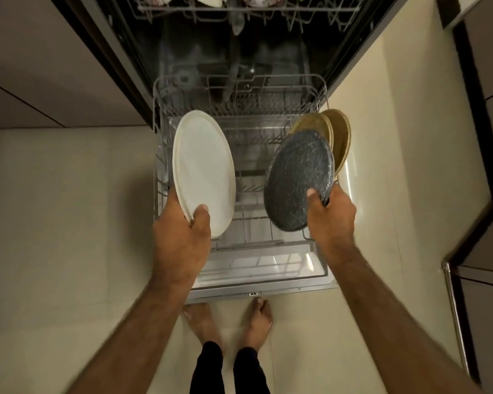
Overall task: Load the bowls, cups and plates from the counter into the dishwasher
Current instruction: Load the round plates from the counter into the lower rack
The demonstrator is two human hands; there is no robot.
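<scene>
I look down into an open dishwasher with its lower rack [157, 155] pulled out over the door [256, 282]. My left hand [182, 240] grips the lower edge of a large white plate [202, 172], held tilted above the rack's left side. My right hand [332, 217] holds a dark speckled plate [296, 180] by its right edge, above the rack's right side. Behind that plate are two tan plates [336, 137]; I cannot tell whether my right hand holds them too or they stand in the rack.
The upper rack [251, 9] at the top of the view carries a few cups or bowls. Cabinet fronts flank the dishwasher on both sides, and a metal handle [454, 314] runs down the right. My bare feet [228, 322] stand on the pale tiled floor at the door's front edge.
</scene>
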